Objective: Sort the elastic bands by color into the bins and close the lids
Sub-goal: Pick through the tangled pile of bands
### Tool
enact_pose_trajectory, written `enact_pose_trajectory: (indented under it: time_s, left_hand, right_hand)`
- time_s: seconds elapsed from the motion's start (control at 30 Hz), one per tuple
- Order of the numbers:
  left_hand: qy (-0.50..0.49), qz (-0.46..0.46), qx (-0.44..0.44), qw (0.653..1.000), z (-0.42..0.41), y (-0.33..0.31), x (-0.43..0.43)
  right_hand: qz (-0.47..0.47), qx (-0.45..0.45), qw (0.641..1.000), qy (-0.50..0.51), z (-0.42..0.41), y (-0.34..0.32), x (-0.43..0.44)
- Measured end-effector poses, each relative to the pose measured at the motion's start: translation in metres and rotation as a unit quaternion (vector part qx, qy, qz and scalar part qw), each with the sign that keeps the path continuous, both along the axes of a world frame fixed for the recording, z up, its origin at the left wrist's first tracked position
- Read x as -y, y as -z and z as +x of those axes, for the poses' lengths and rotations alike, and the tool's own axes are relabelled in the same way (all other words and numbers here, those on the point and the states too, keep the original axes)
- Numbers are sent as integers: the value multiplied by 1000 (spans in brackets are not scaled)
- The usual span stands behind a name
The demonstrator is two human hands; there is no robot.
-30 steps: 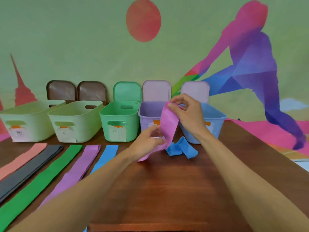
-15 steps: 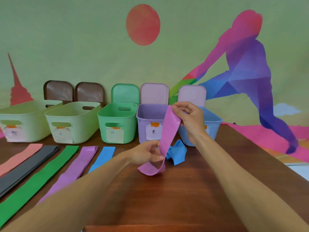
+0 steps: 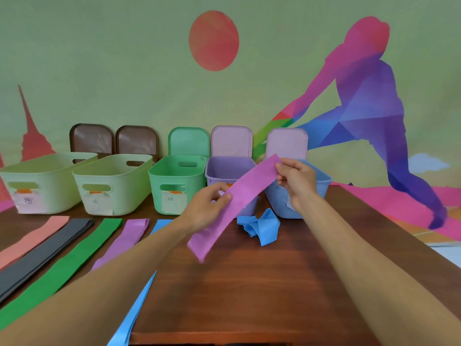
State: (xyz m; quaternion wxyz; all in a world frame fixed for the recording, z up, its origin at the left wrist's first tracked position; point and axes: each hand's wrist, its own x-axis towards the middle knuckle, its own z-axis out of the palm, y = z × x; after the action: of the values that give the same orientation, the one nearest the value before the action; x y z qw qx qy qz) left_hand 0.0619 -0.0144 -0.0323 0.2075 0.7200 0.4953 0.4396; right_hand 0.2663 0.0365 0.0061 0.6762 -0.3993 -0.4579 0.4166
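Between both sets of fingers, a purple elastic band (image 3: 239,196) is hanging stretched above the desk (image 3: 249,290).
The left hand (image 3: 207,211) is pinching the band near its middle and the right hand (image 3: 296,181) is pinching its upper end, while the lower end is dangling free below the left fingers. The purple bin (image 3: 222,171) is sitting just behind the left fingers, its lid (image 3: 232,143) standing open, and the blue bin (image 3: 321,183) is sitting just behind the right fingers. Judging by colour, the band is heading for the purple bin. To do this well, the right fingers should be swinging leftward and gathering in the loose tail, so nothing is draping over the rim or dropping beside the crumpled blue band (image 3: 262,228).
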Motion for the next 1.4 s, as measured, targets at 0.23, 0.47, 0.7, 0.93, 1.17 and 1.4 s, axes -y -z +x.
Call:
enact_pose_trajectory:
  time_s: [0.23,0.47,0.7,0.93,1.17,1.4]
  left_hand:
    - [27,-150,-58,987,-25,4,23]
    - [42,-231,-42,971,-75,1,58]
    - [19,-267,-6,964,-145,7,97]
    - [0,-308,108,945,-202,21,130]
    - [24,-386,162,908,-232,40,139]
    - [3,-448,176,876,-242,48,134]
  right_hand:
    - [61,158,979,115,-26,-2,-3]
    - [84,211,963,148,-63,-3,-1]
    - [19,187,982,24,-132,13,-19]
    - [15,284,958,-26,-212,41,-26]
    - [68,468,880,-54,-275,70,-27]
    - [85,539,833,-90,-307,97,-38]
